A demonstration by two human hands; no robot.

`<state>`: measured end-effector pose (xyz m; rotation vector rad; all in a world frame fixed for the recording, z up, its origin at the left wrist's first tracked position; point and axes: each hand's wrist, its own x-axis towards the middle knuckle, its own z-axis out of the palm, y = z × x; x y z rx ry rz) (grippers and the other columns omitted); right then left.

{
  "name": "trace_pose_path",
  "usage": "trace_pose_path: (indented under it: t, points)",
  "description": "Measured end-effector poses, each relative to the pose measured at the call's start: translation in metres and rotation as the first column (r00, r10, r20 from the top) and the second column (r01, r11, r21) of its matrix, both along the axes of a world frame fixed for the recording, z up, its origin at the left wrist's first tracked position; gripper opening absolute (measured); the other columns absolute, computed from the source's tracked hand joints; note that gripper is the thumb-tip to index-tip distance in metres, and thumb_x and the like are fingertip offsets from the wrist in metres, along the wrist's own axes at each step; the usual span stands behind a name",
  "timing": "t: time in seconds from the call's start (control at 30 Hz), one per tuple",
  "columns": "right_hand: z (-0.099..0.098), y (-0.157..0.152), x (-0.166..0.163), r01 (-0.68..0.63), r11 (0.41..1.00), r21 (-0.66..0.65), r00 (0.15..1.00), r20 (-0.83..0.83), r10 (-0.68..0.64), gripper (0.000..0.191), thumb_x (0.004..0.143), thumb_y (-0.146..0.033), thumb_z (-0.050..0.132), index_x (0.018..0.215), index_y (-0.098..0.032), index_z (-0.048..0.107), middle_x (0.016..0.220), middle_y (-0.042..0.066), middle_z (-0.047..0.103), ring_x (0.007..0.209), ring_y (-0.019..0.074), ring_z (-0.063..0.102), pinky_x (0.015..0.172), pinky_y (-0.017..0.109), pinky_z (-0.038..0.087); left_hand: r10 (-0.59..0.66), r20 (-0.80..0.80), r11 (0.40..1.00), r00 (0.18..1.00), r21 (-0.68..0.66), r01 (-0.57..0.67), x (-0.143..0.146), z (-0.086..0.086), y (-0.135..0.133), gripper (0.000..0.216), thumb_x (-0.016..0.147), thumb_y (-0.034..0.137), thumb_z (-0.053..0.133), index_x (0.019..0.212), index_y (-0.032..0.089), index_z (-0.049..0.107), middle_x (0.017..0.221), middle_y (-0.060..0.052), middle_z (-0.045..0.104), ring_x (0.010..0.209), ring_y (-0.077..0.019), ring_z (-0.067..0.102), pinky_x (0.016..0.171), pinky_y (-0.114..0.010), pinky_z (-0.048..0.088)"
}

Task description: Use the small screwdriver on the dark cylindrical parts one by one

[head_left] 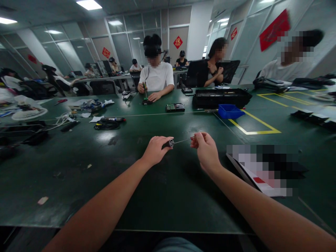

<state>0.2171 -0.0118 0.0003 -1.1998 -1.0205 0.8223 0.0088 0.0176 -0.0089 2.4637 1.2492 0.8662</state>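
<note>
Screwdriver (172,142) is held just above the table (157,196), mid-width toward its near edge: handle wrapped in the closed left hand (156,149), thin shaft end pinched by the right hand (206,148). Shaft is best kept coaxial with the handle, pinch light. Tip and handle body are hidden by fingers.

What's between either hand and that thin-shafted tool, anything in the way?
Nothing visible. The left hand is closed around the black handle, and the right hand pinches the far end of the thin shaft. Only the bare green table lies under the gap between them.
</note>
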Motion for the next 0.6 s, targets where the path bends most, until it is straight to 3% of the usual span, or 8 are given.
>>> trace_pose_path:
  t: [0.2,0.43,0.6]
  points:
    - [0.004,-0.008,-0.001,-0.028,0.995,0.100,0.967,0.253,0.002,0.025,0.097,-0.046,0.049,0.096,-0.022,0.058,0.082,0.003,0.067,0.075,0.0191,0.064,0.074,0.037,0.051,-0.006,-0.020,1.000,1.000,-0.018,0.005,0.001,0.002,-0.003,0.040,0.091,0.026,0.069,0.131,0.025,0.064,0.121,-0.006,0.071,0.115,-0.0257,0.061,0.107,-0.049,0.039]
    - [0.013,-0.013,0.000,-0.074,0.989,0.130,0.853,0.521,-0.005,0.019,0.100,-0.038,0.044,0.096,-0.023,0.056,0.083,0.004,0.070,0.078,0.0216,0.068,0.074,0.036,0.048,-0.021,-0.076,0.999,0.997,-0.027,0.019,0.002,-0.001,-0.003,0.041,0.092,0.028,0.068,0.133,0.026,0.064,0.119,-0.007,0.071,0.115,-0.0262,0.061,0.107,-0.051,0.039]
    - [0.016,-0.011,0.003,-0.126,0.988,0.092,0.748,0.662,0.034,0.017,0.099,-0.036,0.043,0.095,-0.023,0.055,0.082,0.005,0.070,0.077,0.0234,0.068,0.072,0.036,0.045,-0.049,-0.166,0.998,0.985,-0.048,0.042,0.006,-0.006,-0.003,0.041,0.091,0.026,0.068,0.131,0.028,0.065,0.120,-0.007,0.070,0.118,-0.0279,0.059,0.114,-0.058,0.030]
